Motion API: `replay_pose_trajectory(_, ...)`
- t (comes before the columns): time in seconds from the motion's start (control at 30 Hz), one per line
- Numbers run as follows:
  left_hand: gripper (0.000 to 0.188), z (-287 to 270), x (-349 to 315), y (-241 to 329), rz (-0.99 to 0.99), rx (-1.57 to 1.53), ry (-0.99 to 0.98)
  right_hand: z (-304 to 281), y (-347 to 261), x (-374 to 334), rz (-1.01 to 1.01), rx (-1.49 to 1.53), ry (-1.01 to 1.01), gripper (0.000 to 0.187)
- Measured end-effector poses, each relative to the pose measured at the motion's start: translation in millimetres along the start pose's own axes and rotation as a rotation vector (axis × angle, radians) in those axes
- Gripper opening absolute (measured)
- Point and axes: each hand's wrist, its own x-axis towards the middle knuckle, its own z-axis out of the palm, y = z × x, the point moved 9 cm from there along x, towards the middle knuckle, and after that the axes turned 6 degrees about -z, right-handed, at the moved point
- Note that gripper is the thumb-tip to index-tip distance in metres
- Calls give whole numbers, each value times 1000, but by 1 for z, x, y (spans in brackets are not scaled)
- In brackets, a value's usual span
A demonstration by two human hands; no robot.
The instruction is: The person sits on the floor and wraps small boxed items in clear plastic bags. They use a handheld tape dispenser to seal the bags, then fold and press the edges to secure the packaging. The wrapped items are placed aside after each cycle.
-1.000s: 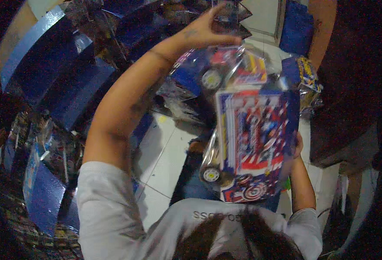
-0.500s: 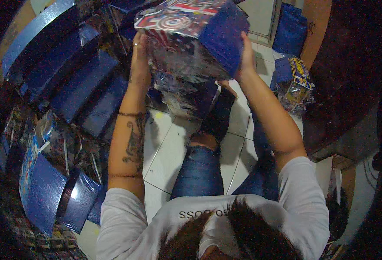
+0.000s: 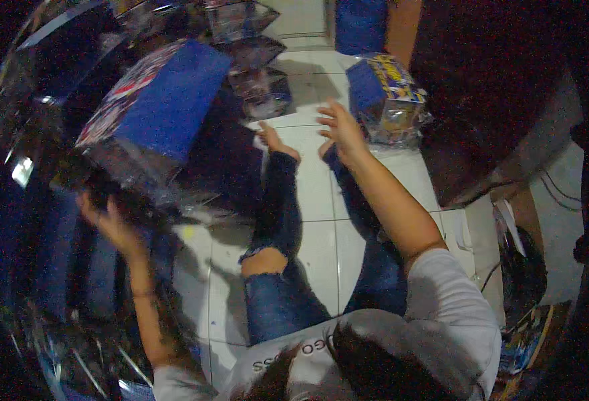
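A big blue package (image 3: 177,100) with a red-and-white printed side and clear plastic wrapping rests to the left of my legs. Whatever carries it from below is dark and hard to make out. My left hand (image 3: 110,224) is just off its near side, empty, with its fingers apart and somewhat blurred. Over the floor by my feet hovers my right hand (image 3: 342,134), also empty, fingers spread. Close to the right hand, a smaller blue-and-yellow package (image 3: 391,100) in crinkled clear plastic sits on the tiles.
Several plastic-wrapped packages (image 3: 257,63) are stacked beyond the big one. More shiny blue packages (image 3: 47,220) crowd the left side. A dark brown piece of furniture (image 3: 485,93) stands at the right, and a blue bundle (image 3: 361,27) lies at the far end.
Both hands have let go of the big package, which now rests at the left. My left hand has drawn back toward me; my right hand has come away from it. The view has shifted.
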Motion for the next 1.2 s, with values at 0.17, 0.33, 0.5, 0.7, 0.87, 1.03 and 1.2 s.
replay_pose_trajectory(0.17,83,-9,-185,74,503,129,-378,-283,21,77,-12,289,550,78)
replay_pose_trajectory(0.33,94,32,-281,98,511,99,-792,-353,-13,148,-196,214,796,53)
replay_pose_trajectory(0.5,89,26,-269,113,363,63,-720,-277,-156,158,-762,-271,677,23)
replay_pose_trajectory(0.7,80,26,-230,129,170,-182,-610,-139,-308,64,-801,-220,-15,31)
replay_pose_trajectory(0.87,64,148,-249,96,-798,-712,-1003,-61,-354,-49,-554,311,-574,39)
replay_pose_trajectory(1.03,78,184,-342,85,-1418,-1119,-1472,-32,-311,-161,-295,553,-781,30)
replay_pose_trajectory(1.2,72,99,-326,72,-1262,-1629,-1407,-18,-309,-248,-477,463,-834,31)
